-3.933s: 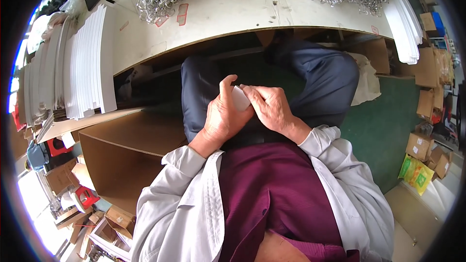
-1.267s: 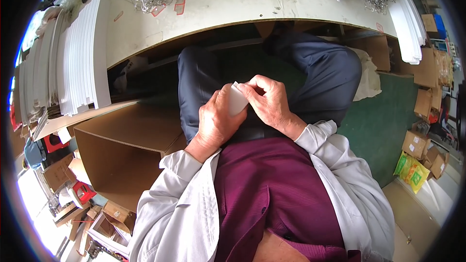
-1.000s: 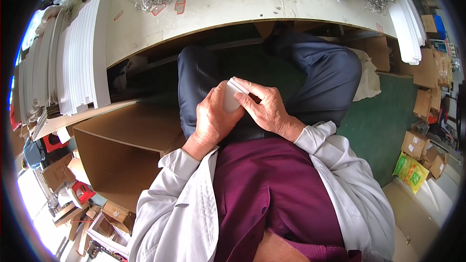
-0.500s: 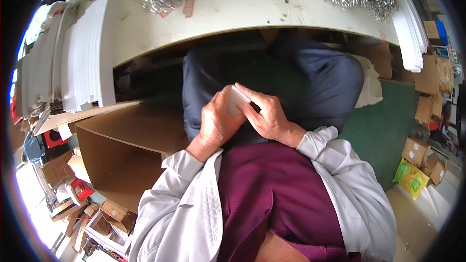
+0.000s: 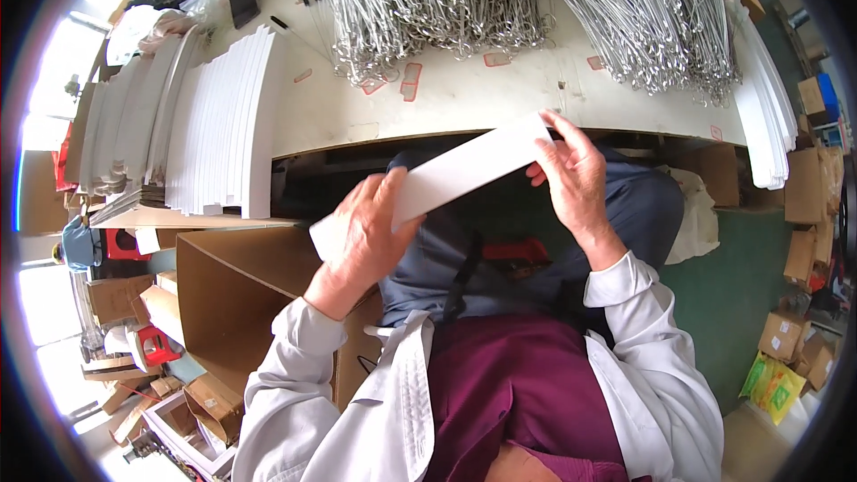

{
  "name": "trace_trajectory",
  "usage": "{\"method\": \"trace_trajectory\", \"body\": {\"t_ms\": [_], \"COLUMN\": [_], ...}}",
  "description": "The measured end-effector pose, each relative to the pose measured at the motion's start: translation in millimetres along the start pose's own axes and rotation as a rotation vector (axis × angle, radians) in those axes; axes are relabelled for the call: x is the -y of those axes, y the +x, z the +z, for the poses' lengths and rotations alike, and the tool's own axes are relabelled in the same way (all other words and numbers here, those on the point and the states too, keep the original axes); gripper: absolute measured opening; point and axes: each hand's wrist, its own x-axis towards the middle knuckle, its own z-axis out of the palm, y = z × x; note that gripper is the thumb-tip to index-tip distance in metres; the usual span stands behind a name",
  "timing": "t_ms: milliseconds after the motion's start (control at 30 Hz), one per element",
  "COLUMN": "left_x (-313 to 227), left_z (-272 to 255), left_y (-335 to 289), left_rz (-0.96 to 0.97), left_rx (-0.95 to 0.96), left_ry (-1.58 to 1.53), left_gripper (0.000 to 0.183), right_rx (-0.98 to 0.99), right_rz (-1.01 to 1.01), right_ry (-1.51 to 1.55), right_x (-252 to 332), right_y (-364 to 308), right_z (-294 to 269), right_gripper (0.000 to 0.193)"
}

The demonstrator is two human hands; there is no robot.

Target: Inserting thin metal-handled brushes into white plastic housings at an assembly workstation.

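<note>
1. A long, flat white strip point(image 5: 469, 170) lies at a slant across the centre of the frame, its lower end to the left and its upper end to the right, above the person's dark trousers point(image 5: 643, 201).
2. The left hand point(image 5: 361, 236), left of centre, is clamped around the strip's lower part, with the thumb on the near side and the fingers over the far side; a short end sticks out beyond it.
3. The right hand point(image 5: 576, 183), right of centre, has its thumb and forefinger closed on the strip's upper right end, while the other fingers curl below it. How hard they press is difficult to judge from this angle.
4. Across the top of the frame, a pale table point(image 5: 339, 120) bears two bundles of thin metal rods with looped ends, one at upper centre point(image 5: 437, 9) and the other at upper right point(image 5: 656, 22).
5. A row of white strips point(image 5: 219, 134) stands at upper left; more white pieces point(image 5: 763, 107) hang over the table's right edge.
6. An open cardboard box point(image 5: 241, 295) sits at lower left, near the left forearm.
</note>
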Motion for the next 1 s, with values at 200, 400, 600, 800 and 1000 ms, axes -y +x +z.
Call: {"method": "trace_trajectory", "body": {"t_ms": [200,400,600,800,1000], "left_x": [30,73,86,127,131], "left_z": [-20,-13,-17,-25,-25], "left_y": [53,79,76,90,136], "left_rz": [0.085,0.046,0.022,-0.123,-0.386], "left_rx": [-0.041,0.035,-0.076,-0.384,-0.117], "left_ry": [0.009,0.047,0.040,-0.039,0.100], "left_gripper": [0.060,0.064,0.054,0.027,0.026], "right_rx": [0.000,0.161,0.119,0.110,0.095], "right_rz": [-0.380,-0.686,-0.647,-0.629,-0.640], "right_ry": [-0.593,-1.015,-0.904,-0.920,-0.934], "right_x": [19,6,2,0,3], "right_y": [39,62,74,72,75], "right_z": [-4,3,0,2,9], "right_gripper": [0.057,0.061,0.054,0.056,0.056]}}
